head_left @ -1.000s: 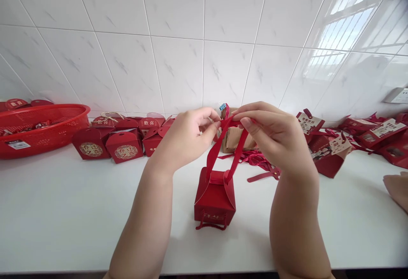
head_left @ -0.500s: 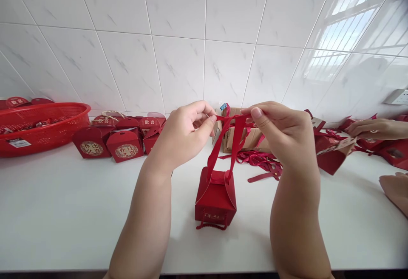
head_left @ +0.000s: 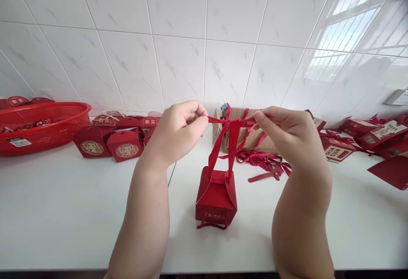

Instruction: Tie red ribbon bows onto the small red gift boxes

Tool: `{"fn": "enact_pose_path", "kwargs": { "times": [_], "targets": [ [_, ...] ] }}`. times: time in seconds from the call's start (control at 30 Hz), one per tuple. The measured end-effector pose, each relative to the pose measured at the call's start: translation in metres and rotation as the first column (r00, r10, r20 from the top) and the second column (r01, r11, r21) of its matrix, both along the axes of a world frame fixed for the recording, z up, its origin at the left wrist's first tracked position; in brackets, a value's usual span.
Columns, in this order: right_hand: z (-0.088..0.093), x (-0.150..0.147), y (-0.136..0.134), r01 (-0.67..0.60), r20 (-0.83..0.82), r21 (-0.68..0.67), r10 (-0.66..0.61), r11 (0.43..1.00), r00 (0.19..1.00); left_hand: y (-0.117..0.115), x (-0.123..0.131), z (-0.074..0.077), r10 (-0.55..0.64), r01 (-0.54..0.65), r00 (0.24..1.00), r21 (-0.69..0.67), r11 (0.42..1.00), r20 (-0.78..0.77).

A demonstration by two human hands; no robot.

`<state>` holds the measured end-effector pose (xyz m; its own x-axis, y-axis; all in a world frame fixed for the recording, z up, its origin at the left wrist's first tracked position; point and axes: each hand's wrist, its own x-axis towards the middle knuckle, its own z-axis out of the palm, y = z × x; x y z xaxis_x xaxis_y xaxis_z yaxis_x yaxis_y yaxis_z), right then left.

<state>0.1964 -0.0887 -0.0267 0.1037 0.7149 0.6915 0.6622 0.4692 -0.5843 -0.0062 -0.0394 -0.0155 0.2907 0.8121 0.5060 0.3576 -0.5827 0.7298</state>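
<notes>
A small red gift box (head_left: pixel 216 197) stands on the white counter (head_left: pixel 63 211), with gold lettering and a red tassel at its front. Two red ribbon strands (head_left: pixel 233 143) rise from its top and meet in a knot. My left hand (head_left: pixel 178 130) pinches one ribbon end at the left of the knot. My right hand (head_left: pixel 287 136) pinches the other end at the right. The ribbon is stretched taut and level between the two hands, above the box.
A red plastic basket (head_left: pixel 41 126) sits at the far left. Several closed red gift boxes (head_left: pixel 110 141) line the tiled wall. Behind the ribbon are a brown cardboard box (head_left: pixel 251 136) and loose red ribbons (head_left: pixel 264 164). More red boxes (head_left: pixel 360 139) lie at the right.
My hands have drawn apart, pulling the ribbon ends sideways so the knot tightens. Another person's hands at the right edge have left the view, and the boxes there have shifted.
</notes>
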Motion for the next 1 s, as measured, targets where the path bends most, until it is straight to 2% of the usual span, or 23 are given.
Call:
{"fn": "enact_pose_path", "kwargs": {
  "times": [0.3,0.57,0.77,0.9,1.0],
  "targets": [
    [0.004,0.014,-0.011,0.130,0.124,-0.207,-0.106,0.970,0.987,-0.001,0.003,0.004,0.131,-0.132,0.991,-0.022,0.991,-0.037],
    [0.004,0.023,-0.018,0.049,0.208,-0.253,0.005,0.966,0.978,0.005,-0.010,0.003,0.194,-0.199,0.972,-0.030,0.980,-0.133],
    [0.000,0.037,-0.018,0.017,0.228,-0.310,0.057,0.951,0.972,0.005,-0.015,0.005,0.281,-0.303,0.936,-0.076,0.950,-0.211],
    [0.000,0.046,-0.021,0.029,0.260,-0.409,0.086,0.912,0.962,0.002,-0.021,0.008,0.325,-0.358,0.903,-0.074,0.931,-0.282],
    [-0.002,0.052,-0.022,0.038,0.264,-0.505,0.113,0.863,0.958,0.002,-0.024,0.008,0.345,-0.390,0.871,-0.066,0.918,-0.348]
  ]
}}
